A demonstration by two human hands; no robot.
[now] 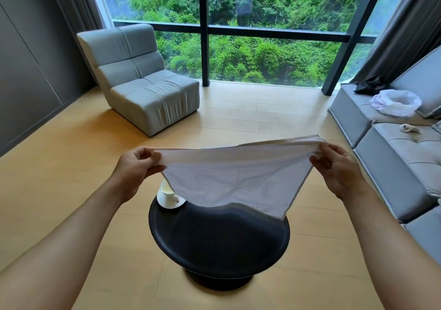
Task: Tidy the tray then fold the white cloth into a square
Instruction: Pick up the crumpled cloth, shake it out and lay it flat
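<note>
Your round table (219, 240) sits dead ahead, cup (167, 190) on saucer (170, 201) at its 10 o'clock edge. The armchair (140, 80) stands at 11 o'clock behind it, the sofa (391, 147) at 2 o'clock.

Both arms stretched forward, hands raised and apart.
Left hand (137, 164) pinches with curled fingers (152, 164); right hand (338, 166) pinches too, palm turned inward, forearms bare.

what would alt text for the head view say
Two bare hands, left and right, hold a white cloth stretched in the air above a round black table. A white cup on a saucer sits at the table's far left edge; a grey armchair faces a large window.
</note>
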